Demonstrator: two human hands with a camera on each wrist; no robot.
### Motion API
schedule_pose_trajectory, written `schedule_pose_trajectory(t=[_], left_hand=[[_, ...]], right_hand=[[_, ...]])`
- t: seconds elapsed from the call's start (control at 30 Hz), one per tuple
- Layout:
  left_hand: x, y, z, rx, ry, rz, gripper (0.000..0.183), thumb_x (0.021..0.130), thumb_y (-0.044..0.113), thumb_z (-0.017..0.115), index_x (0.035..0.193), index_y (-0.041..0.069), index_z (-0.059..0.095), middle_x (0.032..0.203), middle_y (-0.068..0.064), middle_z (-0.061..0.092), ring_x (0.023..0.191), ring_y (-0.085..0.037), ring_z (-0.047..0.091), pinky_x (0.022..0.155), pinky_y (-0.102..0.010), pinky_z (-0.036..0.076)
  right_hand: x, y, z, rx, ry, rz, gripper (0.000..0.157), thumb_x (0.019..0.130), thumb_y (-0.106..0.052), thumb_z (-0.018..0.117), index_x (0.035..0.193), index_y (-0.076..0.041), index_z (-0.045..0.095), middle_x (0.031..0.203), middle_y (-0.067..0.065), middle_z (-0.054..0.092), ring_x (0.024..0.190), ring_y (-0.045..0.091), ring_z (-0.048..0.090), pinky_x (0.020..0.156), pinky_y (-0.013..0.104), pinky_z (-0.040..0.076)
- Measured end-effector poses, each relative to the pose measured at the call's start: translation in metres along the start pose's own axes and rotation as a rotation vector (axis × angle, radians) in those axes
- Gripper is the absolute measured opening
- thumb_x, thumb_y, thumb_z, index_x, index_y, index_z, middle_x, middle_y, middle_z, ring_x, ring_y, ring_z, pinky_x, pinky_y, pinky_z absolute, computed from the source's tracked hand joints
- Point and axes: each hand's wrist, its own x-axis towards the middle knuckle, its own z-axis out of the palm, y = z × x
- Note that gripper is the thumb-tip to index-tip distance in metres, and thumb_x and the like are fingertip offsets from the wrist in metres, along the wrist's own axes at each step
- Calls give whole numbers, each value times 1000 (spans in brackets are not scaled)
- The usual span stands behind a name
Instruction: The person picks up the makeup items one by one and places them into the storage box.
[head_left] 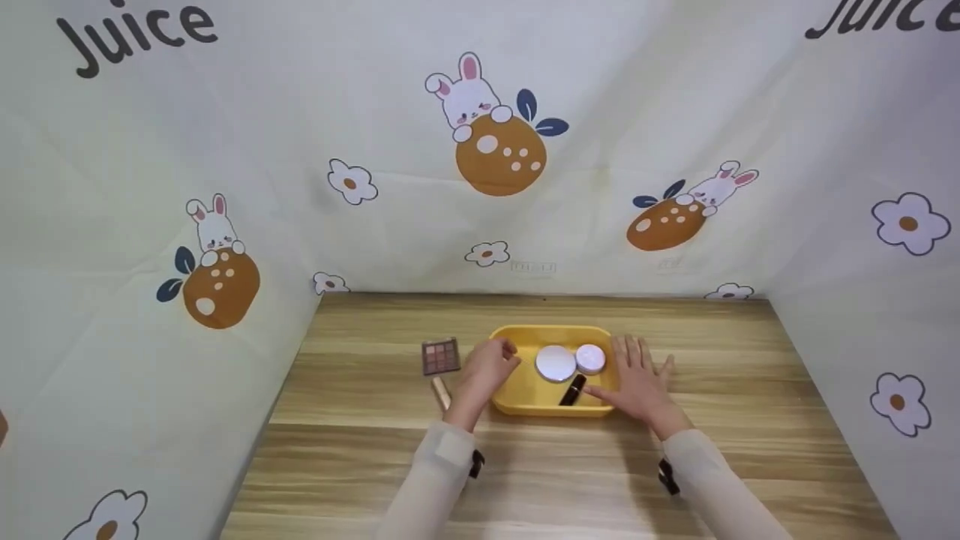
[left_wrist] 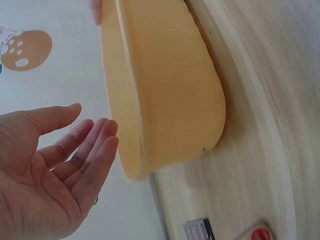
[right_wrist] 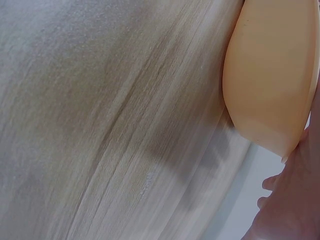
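A yellow plastic basket stands on the table, holding a white round compact, a smaller round pale-lidded case and a dark lipstick-like tube. My left hand hovers at the basket's left rim. In the left wrist view its fingers are loosely bent, with nothing between them and the thumb. At the right rim lies my right hand, fingers spread and fairly straight, the thumb reaching over the inside near the dark tube. The right wrist view shows that hand against the basket's edge, partly cut off.
Left of the basket lies an eyeshadow palette with several pans. A beige tube is below it, partly covered by the left arm; its end looks red in the left wrist view. Patterned cloth walls the wooden table at back and sides.
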Motion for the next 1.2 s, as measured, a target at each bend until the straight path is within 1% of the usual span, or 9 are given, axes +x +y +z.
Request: schedule_pose_trajectory(t=[0.13, 0.37, 0.57, 0.63, 0.73, 0.83, 1.03, 1.2], left_hand=[[3, -5, -12, -4, 45, -15, 13, 94, 21, 68, 102, 10, 68, 102, -5, 72, 93, -21, 67, 81, -37, 56], [6, -17, -29, -65, 96, -77, 13, 94, 20, 65, 103, 11, 68, 103, -6, 72, 93, -21, 66, 82, -36, 56], [9, -34, -39, -66, 139, -99, 15, 95, 22, 64, 103, 10, 70, 103, -6, 74, 97, -23, 68, 88, -38, 55], [10, -41, -41, -77, 152, -99, 16, 95, 22, 64, 103, 10, 70, 103, -7, 74, 95, -23, 68, 87, -38, 55], [9, -49, -45, -119, 158, -112, 16, 96, 23, 63, 104, 10, 69, 102, -8, 72, 88, -21, 68, 81, -36, 57], [10, -58, -47, -146, 170, -137, 15, 97, 23, 63, 104, 11, 68, 102, -7, 72, 85, -20, 68, 78, -35, 57], [15, -76, -48, -162, 195, -156, 15, 96, 20, 63, 103, 8, 69, 104, -11, 73, 95, -24, 69, 85, -40, 56], [18, -89, -47, -150, 208, -184, 15, 95, 17, 64, 103, 6, 69, 106, -13, 73, 96, -25, 68, 82, -39, 56]], right_hand=[[0, 0, 0, 3, -8, -2, 113, 82, -73, 61, 160, -8, 13, 165, 25, 12, 153, 47, 5, 109, 82, -7], [0, 0, -3, -7, -15, 5, 113, 82, -73, 61, 160, -8, 12, 166, 24, 10, 153, 48, 3, 109, 82, -6], [0, 0, -1, -3, -12, 5, 112, 82, -73, 61, 160, -8, 14, 165, 24, 11, 153, 48, 3, 110, 81, -6], [-1, -1, -1, -3, -10, 2, 112, 82, -74, 61, 160, -8, 14, 166, 24, 10, 153, 47, 3, 110, 81, -6], [-1, -1, -1, 2, 9, -7, 112, 81, -72, 62, 159, -7, 17, 165, 25, 13, 152, 49, 6, 109, 82, -4], [-1, -1, -1, 2, 24, -13, 111, 81, -72, 63, 159, -6, 19, 164, 26, 17, 151, 49, 10, 108, 83, -2], [-1, -1, -1, 1, 12, -11, 111, 81, -72, 62, 159, -7, 17, 164, 26, 16, 151, 49, 10, 109, 83, -4], [0, 0, 0, -4, 9, -10, 112, 81, -73, 62, 159, -6, 17, 164, 26, 15, 151, 49, 9, 109, 83, -4]])
